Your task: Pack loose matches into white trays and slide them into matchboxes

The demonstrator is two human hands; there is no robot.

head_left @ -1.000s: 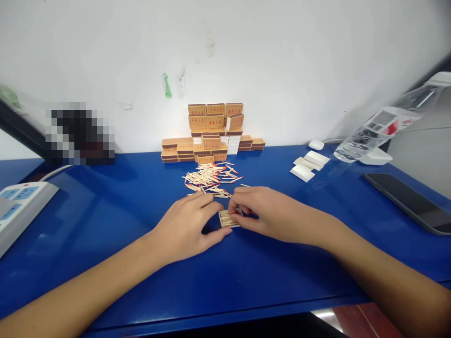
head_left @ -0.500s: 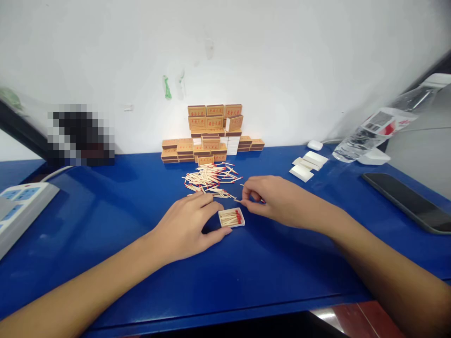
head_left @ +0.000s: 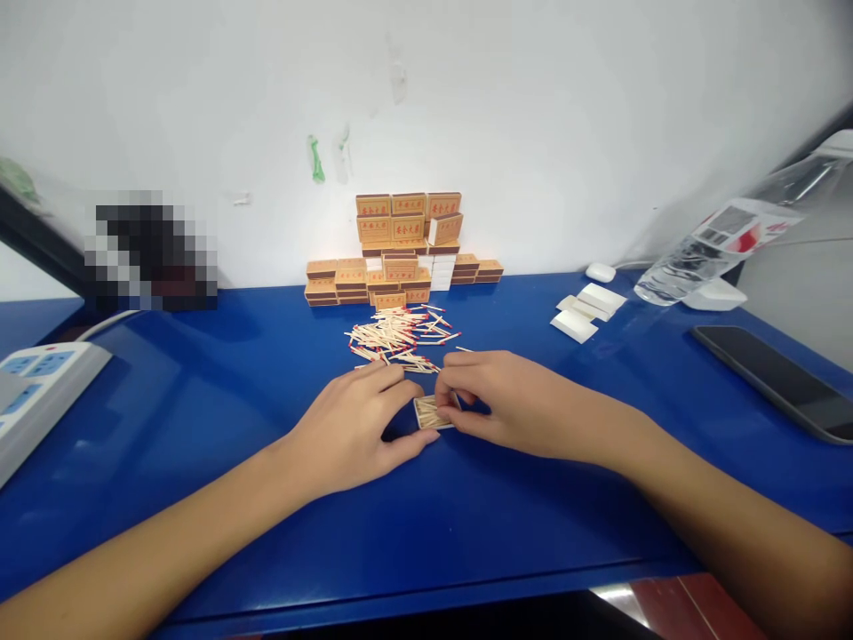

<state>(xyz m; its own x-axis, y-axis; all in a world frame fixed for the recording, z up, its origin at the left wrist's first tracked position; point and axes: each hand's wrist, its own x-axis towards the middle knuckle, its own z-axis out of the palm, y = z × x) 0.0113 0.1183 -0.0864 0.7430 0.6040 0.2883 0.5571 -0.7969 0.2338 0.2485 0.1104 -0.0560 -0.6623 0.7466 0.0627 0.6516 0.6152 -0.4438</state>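
A small white matchbox tray (head_left: 419, 420) with matches (head_left: 430, 412) in it lies on the blue table. My left hand (head_left: 363, 427) holds the tray from its left side, with the thumb at the near edge and the fingers at the far edge. Over the right part of the tray is my right hand (head_left: 497, 396), its fingertips pinched together and hiding the match heads below. The match in this pinch is mostly covered by the fingers. Just beyond both hands lies a loose pile of red-headed matches (head_left: 386, 333).
Stacked matchboxes (head_left: 406, 228) stand against the wall behind the pile. To the right are opened white card pieces (head_left: 590, 311), a white case (head_left: 601, 272), a tilted water bottle (head_left: 713, 240) and a phone (head_left: 777, 378). A power strip (head_left: 50, 382) sits at the left.
My right hand has moved left and nearer, from beside the match pile to over the tray, bringing a match. My left hand stays at the tray.
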